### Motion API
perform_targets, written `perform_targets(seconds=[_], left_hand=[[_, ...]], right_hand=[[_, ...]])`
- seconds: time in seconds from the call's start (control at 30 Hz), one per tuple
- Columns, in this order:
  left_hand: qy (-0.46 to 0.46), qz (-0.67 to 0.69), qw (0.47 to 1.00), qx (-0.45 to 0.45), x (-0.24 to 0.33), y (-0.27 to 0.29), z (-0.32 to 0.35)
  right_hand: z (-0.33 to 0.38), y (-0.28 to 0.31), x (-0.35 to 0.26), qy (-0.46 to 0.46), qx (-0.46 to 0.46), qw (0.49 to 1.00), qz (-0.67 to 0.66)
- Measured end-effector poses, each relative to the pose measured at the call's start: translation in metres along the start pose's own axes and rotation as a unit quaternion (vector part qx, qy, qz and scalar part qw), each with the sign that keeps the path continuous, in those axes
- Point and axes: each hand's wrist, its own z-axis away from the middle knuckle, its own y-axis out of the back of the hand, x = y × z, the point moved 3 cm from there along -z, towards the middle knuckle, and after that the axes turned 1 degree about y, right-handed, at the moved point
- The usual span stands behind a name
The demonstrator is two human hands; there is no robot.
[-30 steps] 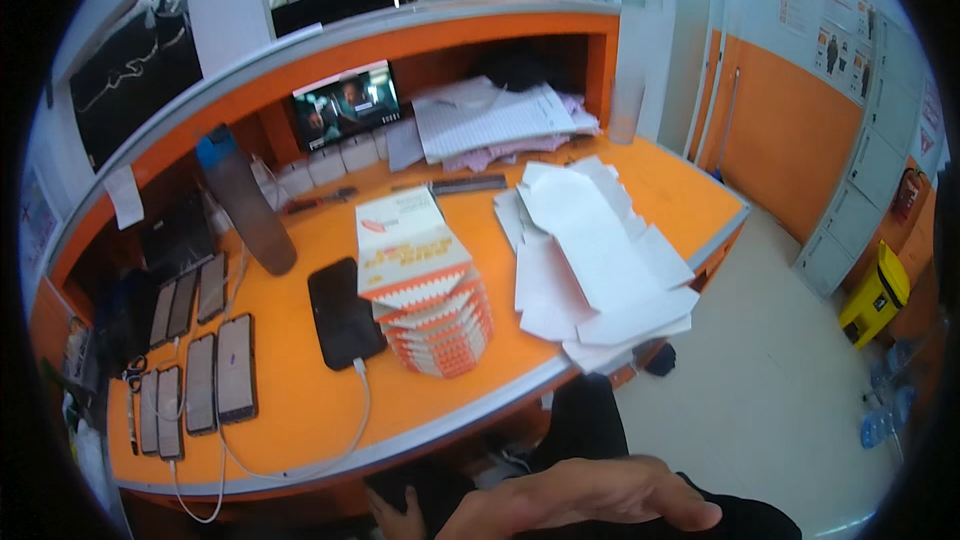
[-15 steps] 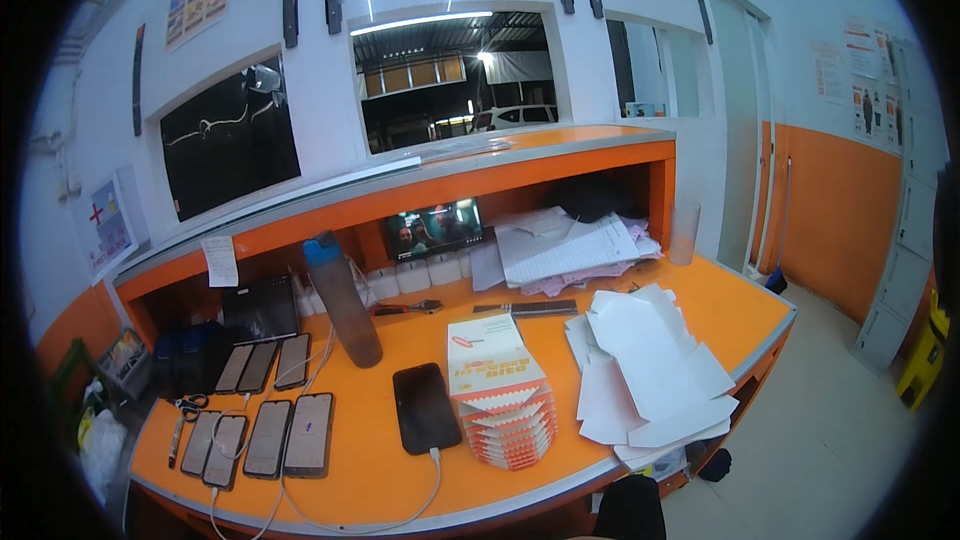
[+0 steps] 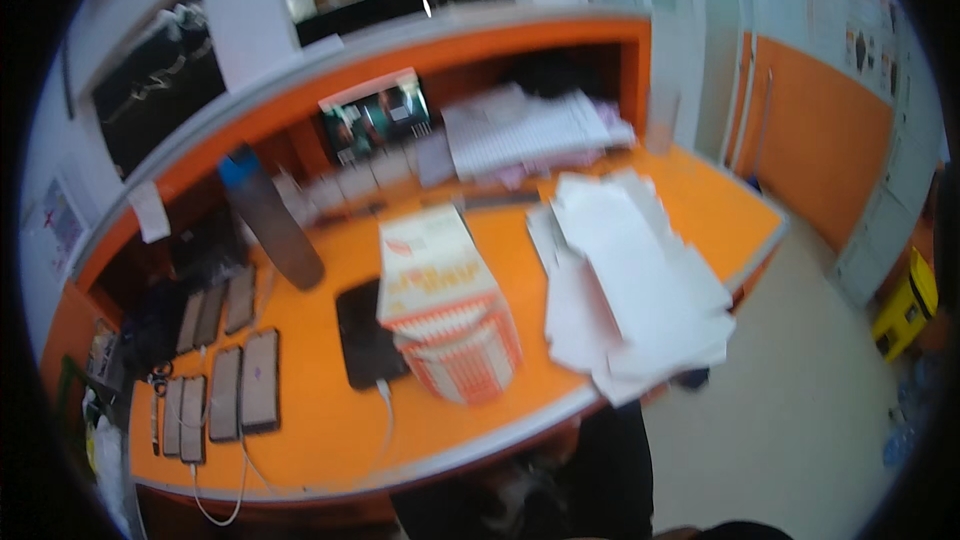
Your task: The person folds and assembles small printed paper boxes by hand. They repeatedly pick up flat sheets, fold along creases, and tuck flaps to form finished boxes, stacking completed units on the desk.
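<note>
Neither of my hands shows in the head view. An orange counter (image 3: pixel 330 420) curves in front of me. On it stands a stack of orange and white flat cartons (image 3: pixel 445 315). To its left lies a black tablet (image 3: pixel 368 335) with a white cable plugged in. A spread of white flat sheets (image 3: pixel 635 285) covers the counter's right part and overhangs its edge. The picture is blurred by motion.
Several dark phones (image 3: pixel 225 380) lie in rows at the left with cables. A dark bottle with a blue cap (image 3: pixel 268 220) leans behind them. A small screen (image 3: pixel 375 118) and a paper pile (image 3: pixel 530 130) sit at the back shelf. A yellow bin (image 3: pixel 905 305) stands on the floor right.
The view has swung: one second ago it looked down and a hand showed at the lower edge; then it rose, and now it tilts down again. No hand shows now.
</note>
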Motion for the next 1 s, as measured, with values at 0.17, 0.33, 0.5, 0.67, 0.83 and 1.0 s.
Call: perform_targets(seconds=[0.17,0.33,0.5,0.67,0.83,1.0], left_hand=[[-0.051,-0.006,0.998,0.047,0.027,-0.002,0.002],[-0.029,-0.152,0.986,0.057,0.079,-0.021,-0.024],[-0.068,-0.198,0.977,0.051,0.096,-0.02,-0.058],[-0.111,-0.203,0.971,0.066,0.074,-0.014,-0.067],[-0.104,-0.185,0.975,0.067,0.086,-0.013,-0.056],[-0.09,-0.166,0.98,0.063,0.09,-0.015,-0.054]], right_hand=[[0.053,-0.02,-0.003,0.013,-0.045,0.998,0.039],[0.036,0.0,-0.112,0.037,0.096,0.766,0.635],[-0.009,0.043,-0.125,-0.064,0.288,0.435,0.851],[-0.019,0.062,-0.114,-0.113,0.311,0.374,0.867],[-0.017,0.074,-0.125,-0.103,0.365,0.45,0.809],[-0.009,0.093,-0.147,-0.089,0.399,0.58,0.704]])
